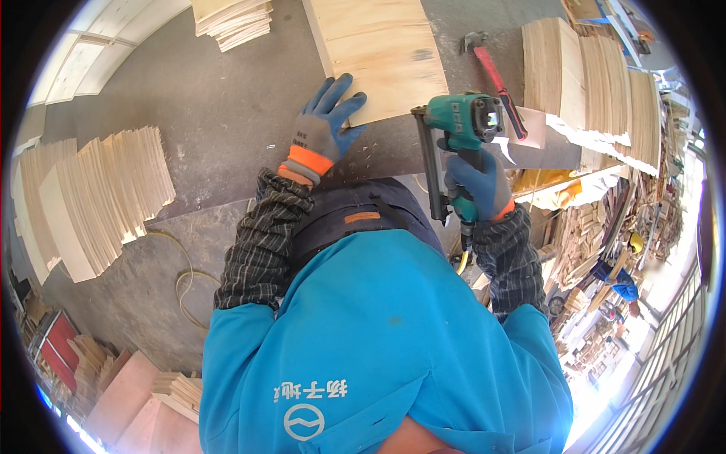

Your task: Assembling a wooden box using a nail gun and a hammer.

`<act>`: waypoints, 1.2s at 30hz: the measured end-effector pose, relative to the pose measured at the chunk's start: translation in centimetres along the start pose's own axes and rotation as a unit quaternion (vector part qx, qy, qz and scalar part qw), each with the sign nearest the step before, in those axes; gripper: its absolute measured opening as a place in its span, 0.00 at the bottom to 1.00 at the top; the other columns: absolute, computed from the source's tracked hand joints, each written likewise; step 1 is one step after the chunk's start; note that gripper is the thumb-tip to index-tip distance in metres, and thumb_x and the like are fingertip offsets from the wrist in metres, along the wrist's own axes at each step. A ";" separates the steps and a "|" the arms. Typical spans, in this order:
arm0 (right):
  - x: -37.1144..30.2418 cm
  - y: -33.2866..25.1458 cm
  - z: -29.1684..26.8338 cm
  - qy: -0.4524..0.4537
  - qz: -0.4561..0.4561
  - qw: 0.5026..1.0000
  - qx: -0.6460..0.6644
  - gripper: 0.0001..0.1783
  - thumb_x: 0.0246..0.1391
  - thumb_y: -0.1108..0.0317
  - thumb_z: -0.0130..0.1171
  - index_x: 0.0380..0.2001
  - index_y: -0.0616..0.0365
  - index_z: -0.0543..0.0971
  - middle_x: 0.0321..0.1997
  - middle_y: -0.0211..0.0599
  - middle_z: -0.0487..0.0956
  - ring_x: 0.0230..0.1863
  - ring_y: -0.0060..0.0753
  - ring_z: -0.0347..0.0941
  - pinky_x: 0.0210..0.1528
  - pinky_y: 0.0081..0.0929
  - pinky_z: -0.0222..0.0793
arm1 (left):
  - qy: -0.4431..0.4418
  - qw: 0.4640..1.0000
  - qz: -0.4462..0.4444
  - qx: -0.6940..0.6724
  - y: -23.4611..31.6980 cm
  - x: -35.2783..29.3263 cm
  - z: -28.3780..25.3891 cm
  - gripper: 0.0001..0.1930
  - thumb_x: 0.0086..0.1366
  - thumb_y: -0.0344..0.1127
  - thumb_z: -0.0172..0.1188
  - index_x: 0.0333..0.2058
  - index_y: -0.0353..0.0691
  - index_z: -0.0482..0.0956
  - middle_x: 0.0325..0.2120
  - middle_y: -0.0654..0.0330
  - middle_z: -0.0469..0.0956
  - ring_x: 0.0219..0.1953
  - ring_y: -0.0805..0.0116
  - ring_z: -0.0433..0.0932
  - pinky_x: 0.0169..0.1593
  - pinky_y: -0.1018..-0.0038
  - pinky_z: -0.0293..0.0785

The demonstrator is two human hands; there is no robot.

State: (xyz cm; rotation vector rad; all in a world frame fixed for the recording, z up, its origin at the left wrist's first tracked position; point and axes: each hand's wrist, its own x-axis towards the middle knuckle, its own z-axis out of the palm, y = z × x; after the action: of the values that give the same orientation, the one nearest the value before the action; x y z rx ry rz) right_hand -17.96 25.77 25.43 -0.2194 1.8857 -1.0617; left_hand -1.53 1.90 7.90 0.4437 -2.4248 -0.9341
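Note:
My left hand (325, 129), in a blue-and-grey work glove with an orange cuff, lies with fingers stretched out at the near left corner of a pale plywood piece (386, 57). That piece has a raised-looking left edge and runs out of view at the top. My right hand (482, 184), gloved too, is wrapped round the handle of a green pneumatic nail gun (461, 117). The gun's head is beside the plywood's near right corner, its dark magazine (432, 170) toward my body. A yellow air hose (463, 263) leads from the handle's base.
A claw hammer (495, 76) with a red handle lies right of the plywood on the grey worktable (219, 91). Board stacks stand at left (106, 197), far left (234, 23) and right (590, 83). Hose loops (181, 287) lie on the floor. Another person (624, 284) is at far right.

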 end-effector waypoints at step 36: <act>0.7 0.1 1.9 -0.019 0.017 0.999 -0.026 0.25 0.63 0.59 0.67 0.59 0.63 0.84 0.35 0.29 0.82 0.30 0.18 0.75 0.33 0.23 0.72 | 0.014 1.000 0.002 0.010 -0.9 -0.5 1.1 0.28 0.59 0.41 0.79 0.59 0.57 0.84 0.74 0.57 0.70 0.74 0.39 0.69 0.69 0.46 0.76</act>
State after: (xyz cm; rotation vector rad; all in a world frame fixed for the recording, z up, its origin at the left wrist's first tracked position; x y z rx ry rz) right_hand -16.79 24.37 24.57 -0.2344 1.8767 -0.9797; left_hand -1.60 2.08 6.43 0.4555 -2.4112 -0.8975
